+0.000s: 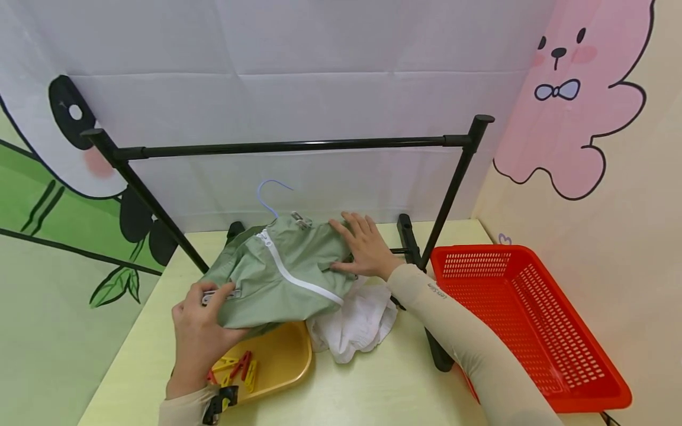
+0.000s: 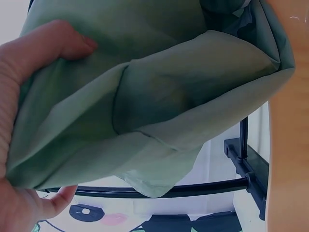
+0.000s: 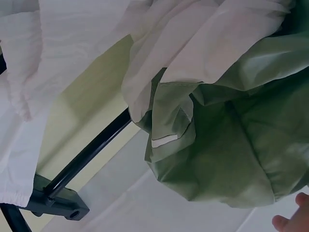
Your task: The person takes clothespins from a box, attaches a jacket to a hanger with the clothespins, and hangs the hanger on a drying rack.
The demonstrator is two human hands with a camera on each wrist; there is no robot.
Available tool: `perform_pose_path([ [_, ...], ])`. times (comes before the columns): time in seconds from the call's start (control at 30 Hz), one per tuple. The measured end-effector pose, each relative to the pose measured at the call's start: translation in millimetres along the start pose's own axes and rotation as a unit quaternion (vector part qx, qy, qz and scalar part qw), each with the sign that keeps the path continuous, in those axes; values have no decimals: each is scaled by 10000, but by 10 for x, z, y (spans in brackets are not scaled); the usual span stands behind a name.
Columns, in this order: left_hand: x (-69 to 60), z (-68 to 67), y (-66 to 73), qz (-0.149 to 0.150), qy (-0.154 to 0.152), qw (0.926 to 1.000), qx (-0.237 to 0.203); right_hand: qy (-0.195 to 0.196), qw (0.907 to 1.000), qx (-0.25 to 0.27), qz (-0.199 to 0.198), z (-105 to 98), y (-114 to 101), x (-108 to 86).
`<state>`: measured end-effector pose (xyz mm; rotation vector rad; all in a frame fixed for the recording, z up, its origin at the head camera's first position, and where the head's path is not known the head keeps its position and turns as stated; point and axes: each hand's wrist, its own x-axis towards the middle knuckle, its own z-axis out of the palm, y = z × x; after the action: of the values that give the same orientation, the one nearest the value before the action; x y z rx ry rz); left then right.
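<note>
A light green jacket (image 1: 298, 272) with a white zipper hangs bunched above the table, and a blue hanger's hook (image 1: 266, 192) sticks up from its collar. My left hand (image 1: 205, 331) grips the jacket's lower left part, thumb on one face and fingers on the other. The left wrist view shows that thumb on the green cloth (image 2: 159, 96). My right hand (image 1: 367, 245) rests on the jacket's right side with its fingers spread. In the right wrist view only fingertips (image 3: 297, 220) appear, beside the green cloth. Most of the hanger is hidden inside the jacket.
Behind the jacket stands a black rack with a crossbar (image 1: 293, 146). A white garment (image 1: 354, 322) lies on the table (image 1: 373, 384). At the left, a yellow tray (image 1: 293, 361) holds several red and yellow clothespins (image 1: 247, 370). A red basket (image 1: 543, 331) sits at the right.
</note>
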<state>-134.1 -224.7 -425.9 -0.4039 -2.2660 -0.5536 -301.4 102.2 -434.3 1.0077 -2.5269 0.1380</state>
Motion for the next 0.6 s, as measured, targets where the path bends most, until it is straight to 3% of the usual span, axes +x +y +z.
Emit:
perform_pose_path([
  [0.6, 2, 67, -27, 210, 101, 9996, -142, 393, 9991, 19, -125, 126, -12, -64],
])
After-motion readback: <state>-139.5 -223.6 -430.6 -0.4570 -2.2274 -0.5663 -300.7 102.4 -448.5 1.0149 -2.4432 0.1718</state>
